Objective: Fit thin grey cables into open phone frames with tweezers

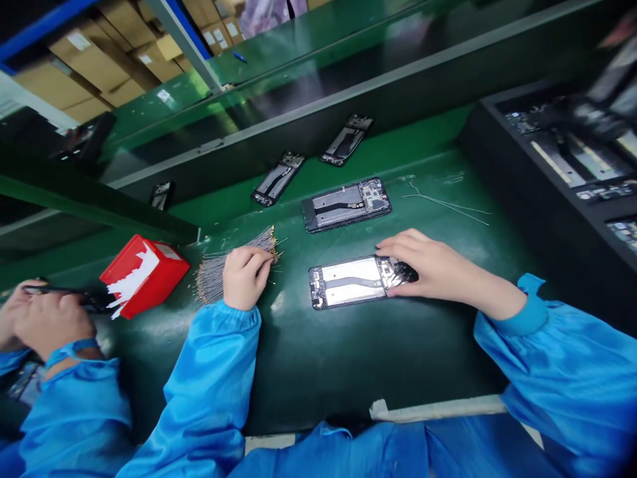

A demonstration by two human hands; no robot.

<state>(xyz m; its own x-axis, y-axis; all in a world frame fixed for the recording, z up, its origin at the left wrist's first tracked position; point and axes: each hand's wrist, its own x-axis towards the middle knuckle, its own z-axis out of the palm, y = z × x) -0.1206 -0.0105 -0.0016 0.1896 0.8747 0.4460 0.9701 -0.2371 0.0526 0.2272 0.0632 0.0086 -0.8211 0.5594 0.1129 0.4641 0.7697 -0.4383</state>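
Obs.: at the centre of the frame, an opened black phone chassis with a silvery inner plate (346, 273) lies flat on the dark green work surface (308, 372), its circuit-board end to the right. Right hand (432, 265) spans that end, thumb on the near long edge and fingers on the far one, closed on the frame. Left hand (245, 277), left of centre, is at a fanned bundle of thin grey cables with gold-coloured tips (209, 279); thumb and forefinger pressed together at the tips, though whether a single strand is between them cannot be told. Step in hand, as judged: steadying the chassis while fingering the cable ends. From this position, separating one strand would call for a fine fingertip pinch, the tips being crowded, with the chassis kept steady. Nearby: a stack of similar chassis (338, 209) just above the held one, two thin loose strands (421, 195) to its upper right, a black tray of phone parts (517, 192) at the right edge. Writing: no brand legible on any chassis; the pale label (168, 251) on the red box (169, 273) at left and the white label (78, 40) on a brown carton (89, 60), upper left, are both too blurred to read
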